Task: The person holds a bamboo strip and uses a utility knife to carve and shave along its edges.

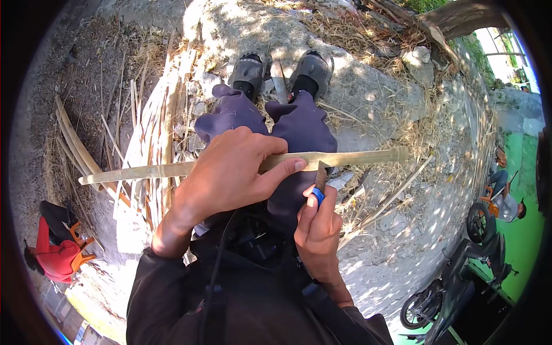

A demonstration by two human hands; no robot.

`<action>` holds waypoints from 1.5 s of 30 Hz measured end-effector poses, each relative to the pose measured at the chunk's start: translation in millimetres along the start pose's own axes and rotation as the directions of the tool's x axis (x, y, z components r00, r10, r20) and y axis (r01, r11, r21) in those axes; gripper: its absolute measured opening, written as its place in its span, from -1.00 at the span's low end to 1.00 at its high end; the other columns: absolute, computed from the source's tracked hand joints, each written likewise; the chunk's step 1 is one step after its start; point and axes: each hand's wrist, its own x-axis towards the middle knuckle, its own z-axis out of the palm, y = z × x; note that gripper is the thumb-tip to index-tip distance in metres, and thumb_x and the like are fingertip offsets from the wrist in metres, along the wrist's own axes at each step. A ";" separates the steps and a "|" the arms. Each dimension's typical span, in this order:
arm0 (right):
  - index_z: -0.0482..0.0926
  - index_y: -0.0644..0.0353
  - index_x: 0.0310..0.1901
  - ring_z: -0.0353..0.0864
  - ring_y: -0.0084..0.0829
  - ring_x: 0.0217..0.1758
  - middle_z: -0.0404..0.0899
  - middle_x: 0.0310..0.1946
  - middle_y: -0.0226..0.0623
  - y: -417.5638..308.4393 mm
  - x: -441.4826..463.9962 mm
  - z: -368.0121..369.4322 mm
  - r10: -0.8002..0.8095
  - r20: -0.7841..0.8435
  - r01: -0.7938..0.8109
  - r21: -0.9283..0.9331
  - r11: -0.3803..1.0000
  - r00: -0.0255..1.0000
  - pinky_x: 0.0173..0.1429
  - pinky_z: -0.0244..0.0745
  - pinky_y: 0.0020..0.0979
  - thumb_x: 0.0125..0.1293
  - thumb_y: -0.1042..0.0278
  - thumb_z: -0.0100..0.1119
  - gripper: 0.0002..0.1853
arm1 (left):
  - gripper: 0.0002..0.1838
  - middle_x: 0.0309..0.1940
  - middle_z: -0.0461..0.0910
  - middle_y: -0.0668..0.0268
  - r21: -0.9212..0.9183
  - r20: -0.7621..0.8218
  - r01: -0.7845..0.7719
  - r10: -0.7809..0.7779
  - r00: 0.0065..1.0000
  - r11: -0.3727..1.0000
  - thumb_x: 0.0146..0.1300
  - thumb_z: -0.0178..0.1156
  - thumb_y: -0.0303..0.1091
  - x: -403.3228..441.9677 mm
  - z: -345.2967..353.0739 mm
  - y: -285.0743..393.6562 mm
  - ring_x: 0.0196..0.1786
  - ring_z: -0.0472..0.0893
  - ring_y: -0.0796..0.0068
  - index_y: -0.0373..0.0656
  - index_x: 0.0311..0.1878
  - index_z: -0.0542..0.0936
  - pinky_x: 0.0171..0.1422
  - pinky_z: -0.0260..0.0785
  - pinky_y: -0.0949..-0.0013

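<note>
A long, pale split bamboo strip lies crosswise above my lap. My left hand is closed around it near the middle, with the thumb along its near side. My right hand grips a small knife by its blue handle, index finger and thumb pinched close to the blade. The brownish blade points away from me, and its tip meets the strip's near edge just right of my left thumb. Part of the handle is hidden inside my right fingers.
Split bamboo pieces lie in a heap at left, beside a thicker curved bamboo length. A blade-like metal tool rests between my shoes. A person in red sits at left; another person sits at right near motorbikes.
</note>
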 end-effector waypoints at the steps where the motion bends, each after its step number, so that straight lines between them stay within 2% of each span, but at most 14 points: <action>1: 0.44 0.31 0.11 0.60 -0.29 -0.61 0.50 -0.59 -0.22 0.3 0.1 0.4 -0.008 -0.008 0.008 -0.015 1.000 1.000 -0.46 0.42 -0.26 0.73 0.34 -0.07 -0.80 | -0.55 -0.62 0.60 0.04 -0.002 0.001 0.001 -0.001 1.000 1.000 0.47 0.32 -0.02 0.0 0.3 -0.2 -0.48 0.63 -0.13 -0.23 -0.37 0.72 -0.35 0.38 -0.04; 7: 0.45 0.33 0.12 0.62 -0.25 -0.60 0.52 -0.60 -0.20 2.2 2.5 -1.8 -0.013 -0.014 0.014 0.005 1.000 1.000 -0.46 0.43 -0.24 0.72 0.39 -0.07 -0.81 | -0.56 -0.61 0.62 0.05 0.025 -0.008 -0.019 0.019 1.000 1.000 0.50 0.29 -0.01 -1.3 4.9 -2.1 -0.45 0.65 -0.14 -0.20 -0.37 0.69 -0.33 0.40 -0.08; 9: 0.45 0.34 0.13 0.63 -0.24 -0.60 0.51 -0.61 -0.20 -0.5 2.2 -2.1 -0.003 -0.015 0.003 -0.008 1.000 1.000 -0.47 0.43 -0.24 0.72 0.39 -0.06 -0.81 | -0.51 -0.68 0.43 0.05 -0.014 -0.075 -0.114 0.113 0.991 0.993 0.53 0.30 0.02 -2.0 10.5 -8.5 -0.56 0.49 -0.15 -0.21 -0.39 0.59 -0.42 0.15 -0.05; 12: 0.45 0.34 0.13 0.63 -0.22 -0.60 0.51 -0.61 -0.18 0.5 2.0 -3.5 -0.002 -0.011 0.002 -0.030 1.000 1.000 -0.47 0.42 -0.24 0.72 0.39 -0.05 -0.81 | -0.56 -0.64 0.46 0.02 0.037 -0.064 -0.190 0.192 0.979 0.981 0.56 0.26 -0.02 -3.4 12.1 -14.8 -0.50 0.53 -0.18 -0.21 -0.33 0.58 -0.38 0.19 -0.09; 20: 0.48 0.32 0.11 0.63 -0.19 -0.60 0.52 -0.58 -0.12 0.6 3.3 -3.0 -0.041 -0.051 0.040 -0.030 0.999 0.998 -0.46 0.41 -0.23 0.72 0.37 -0.05 -0.81 | -0.60 -0.64 0.45 0.00 -0.016 -0.020 -0.215 0.215 0.976 0.976 0.57 0.25 -0.09 -4.3 7.1 -14.7 -0.50 0.52 -0.19 -0.22 -0.32 0.56 -0.38 0.20 -0.08; 26: 0.47 0.29 0.09 0.67 -0.06 -0.54 0.56 -0.49 -0.05 -0.2 3.7 -7.6 -0.007 0.009 0.007 0.015 1.000 1.000 -0.41 0.44 -0.18 0.71 0.40 -0.04 -0.84 | -0.59 -0.67 0.39 0.00 -0.040 -0.030 -0.218 0.217 0.976 0.975 0.55 0.27 -0.10 -2.9 7.9 -15.5 -0.55 0.47 -0.17 -0.23 -0.35 0.55 -0.42 0.15 -0.03; 28: 0.41 0.40 0.18 0.81 0.16 -0.32 0.70 -0.38 0.09 -2.8 5.1 -9.7 -0.025 0.041 0.028 -0.059 0.998 0.999 -0.34 0.63 -0.05 0.67 0.46 0.02 -0.78 | -0.59 -0.67 0.38 0.00 -0.044 -0.031 -0.210 0.209 0.977 0.977 0.55 0.28 -0.10 -2.3 7.4 -14.4 -0.56 0.46 -0.17 -0.23 -0.36 0.55 -0.43 0.14 -0.02; 36: 0.41 0.36 0.16 0.75 0.31 -0.26 0.70 -0.33 0.17 -13.4 12.2 -11.6 0.079 0.061 -0.078 -0.011 0.997 0.995 -0.29 0.59 0.05 0.67 0.45 0.00 -0.81 | -0.59 -0.67 0.35 -0.01 -0.039 -0.053 -0.218 0.216 0.975 0.975 0.52 0.33 -0.11 -1.2 9.1 -15.0 -0.57 0.39 -0.17 -0.22 -0.36 0.52 -0.44 0.10 0.00; 37: 0.41 0.35 0.15 0.75 0.33 -0.24 0.70 -0.32 0.16 -14.1 12.6 -11.1 0.093 0.040 -0.094 0.019 0.995 0.995 -0.28 0.59 0.07 0.68 0.44 -0.01 -0.82 | -0.59 -0.67 0.35 -0.01 -0.040 -0.053 -0.219 0.216 0.975 0.975 0.52 0.33 -0.11 -1.5 7.4 -14.0 -0.57 0.39 -0.17 -0.22 -0.36 0.52 -0.44 0.10 0.00; 39: 0.41 0.34 0.12 0.74 0.34 -0.25 0.70 -0.33 0.14 -10.0 16.5 -16.1 0.108 0.089 -0.113 0.054 0.992 0.990 -0.28 0.57 0.06 0.68 0.43 -0.02 -0.84 | -0.69 -0.59 0.57 0.01 0.017 -0.013 -0.191 0.191 0.982 0.981 0.50 0.32 -0.18 -2.4 2.4 -10.6 -0.44 0.58 -0.21 -0.20 -0.32 0.60 -0.34 0.32 -0.13; 41: 0.42 0.32 0.09 0.73 0.34 -0.26 0.69 -0.34 0.12 -5.4 19.9 -16.7 0.120 0.141 -0.134 0.091 0.987 0.983 -0.28 0.56 0.06 0.69 0.42 -0.04 -0.85 | -0.69 -0.59 0.57 0.02 0.013 -0.010 -0.181 0.182 0.983 0.983 0.49 0.32 -0.18 -2.8 1.0 -10.3 -0.43 0.58 -0.21 -0.20 -0.32 0.60 -0.34 0.33 -0.13; 43: 0.44 0.27 -0.04 0.37 -0.58 -0.64 0.37 -0.64 -0.37 -1.0 22.8 -15.0 0.043 0.111 -0.063 0.184 0.981 0.993 -0.51 0.25 -0.38 0.77 0.25 -0.11 -0.74 | -0.69 -0.59 0.57 0.02 0.009 -0.009 -0.175 0.175 0.985 0.985 0.49 0.32 -0.17 -3.2 0.8 -9.8 -0.42 0.59 -0.21 -0.20 -0.31 0.60 -0.33 0.33 -0.12; 44: 0.44 0.27 -0.04 0.37 -0.58 -0.64 0.37 -0.64 -0.37 -1.4 24.7 -17.9 0.041 0.110 -0.061 0.184 0.981 0.993 -0.51 0.25 -0.38 0.77 0.25 -0.11 -0.74 | -0.69 -0.59 0.57 0.01 0.025 -0.025 -0.178 0.179 0.984 0.984 0.49 0.32 -0.17 -3.6 1.3 -9.8 -0.42 0.59 -0.21 -0.20 -0.31 0.61 -0.33 0.34 -0.12; 45: 0.44 0.28 -0.04 0.50 -0.36 -0.61 0.45 -0.59 -0.25 -2.2 26.7 -22.9 0.080 0.185 -0.120 0.216 0.969 0.980 -0.47 0.32 -0.27 0.74 0.30 -0.08 -0.79 | -0.69 -0.59 0.57 0.01 0.042 -0.041 -0.181 0.182 0.982 0.983 0.49 0.32 -0.17 -4.3 2.2 -10.0 -0.41 0.59 -0.21 -0.20 -0.30 0.61 -0.32 0.35 -0.12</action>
